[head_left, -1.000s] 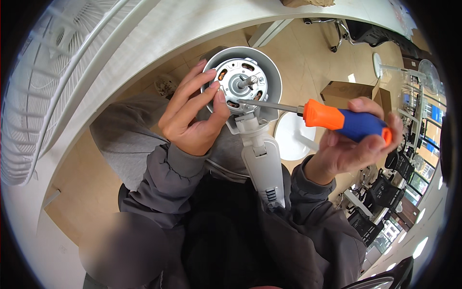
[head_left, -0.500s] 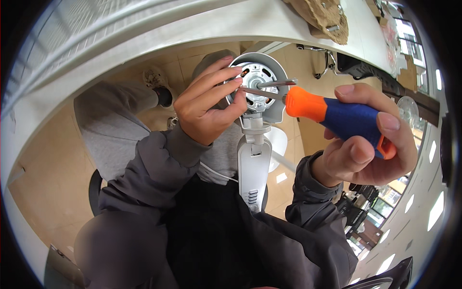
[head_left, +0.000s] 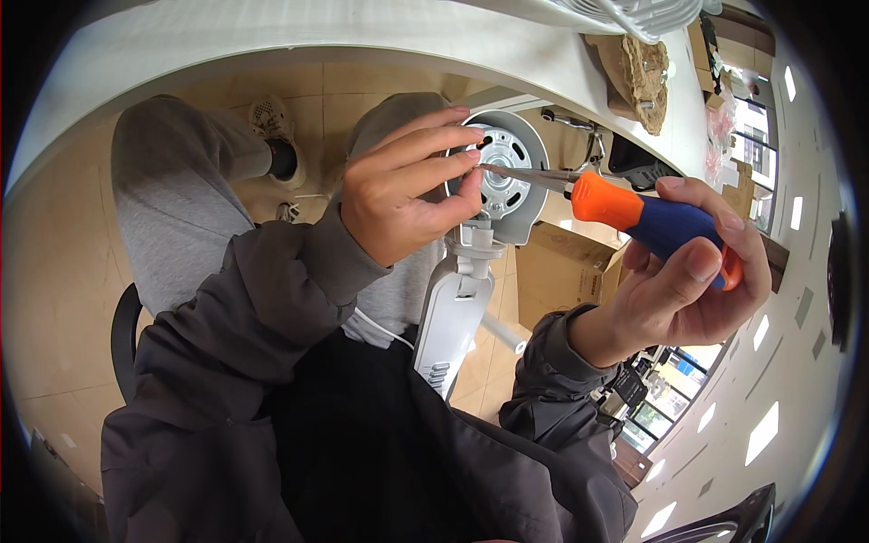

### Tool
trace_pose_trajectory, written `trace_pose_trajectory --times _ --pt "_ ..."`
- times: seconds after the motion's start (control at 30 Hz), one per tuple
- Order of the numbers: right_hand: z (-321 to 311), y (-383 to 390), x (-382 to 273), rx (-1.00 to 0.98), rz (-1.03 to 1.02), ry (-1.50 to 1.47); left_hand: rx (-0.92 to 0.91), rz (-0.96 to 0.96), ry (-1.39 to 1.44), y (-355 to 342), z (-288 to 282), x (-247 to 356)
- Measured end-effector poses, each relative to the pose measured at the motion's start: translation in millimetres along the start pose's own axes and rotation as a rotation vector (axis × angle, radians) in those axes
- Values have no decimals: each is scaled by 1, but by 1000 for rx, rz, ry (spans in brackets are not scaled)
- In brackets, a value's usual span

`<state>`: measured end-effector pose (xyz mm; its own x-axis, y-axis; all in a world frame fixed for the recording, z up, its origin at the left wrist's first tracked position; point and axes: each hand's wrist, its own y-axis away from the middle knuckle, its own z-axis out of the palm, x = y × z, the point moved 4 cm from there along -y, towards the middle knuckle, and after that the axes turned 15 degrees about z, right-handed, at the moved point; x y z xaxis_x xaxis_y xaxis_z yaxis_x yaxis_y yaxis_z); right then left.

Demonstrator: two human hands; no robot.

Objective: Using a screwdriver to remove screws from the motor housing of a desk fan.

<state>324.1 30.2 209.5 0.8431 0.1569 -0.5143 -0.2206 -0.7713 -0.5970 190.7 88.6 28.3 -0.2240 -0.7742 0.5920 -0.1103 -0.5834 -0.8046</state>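
A white fan body stands tilted between my knees, its column [head_left: 453, 312] with a row of buttons leaning against my lap. At its top, a round silver motor [head_left: 501, 152] sits in a grey-white housing [head_left: 532, 206]. My left hand [head_left: 398, 185] is closed, fingertips bunched against the motor's left side; whatever they pinch is hidden. My right hand [head_left: 665, 308] wraps round the orange and blue handle of a screwdriver [head_left: 677, 224]. The screwdriver's blade crosses the motor face, its tip at my left fingertips. Along the blade, the motor shaft is hard to separate from it.
A white table [head_left: 299, 32] curves across the far side, with brown moulded packaging [head_left: 629, 80] and a white wire grille [head_left: 638, 14] on it. An open cardboard box [head_left: 566, 276] stands on the floor at right. A white cable [head_left: 376, 328] runs by my lap.
The fan head and both hands sit slightly further right and lower in view, and the column leans more. The screwdriver now lines up with the motor shaft, which earlier showed apart above the blade.
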Motion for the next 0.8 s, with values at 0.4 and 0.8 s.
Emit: trace_pose_trajectory --times 0.4,0.8 --pt "11 -18 -2 -106 -116 23 6 31 -22 -1 -1 -2" --pt "15 -15 -12 -128 -88 32 -98 114 -122 -9 -2 7"
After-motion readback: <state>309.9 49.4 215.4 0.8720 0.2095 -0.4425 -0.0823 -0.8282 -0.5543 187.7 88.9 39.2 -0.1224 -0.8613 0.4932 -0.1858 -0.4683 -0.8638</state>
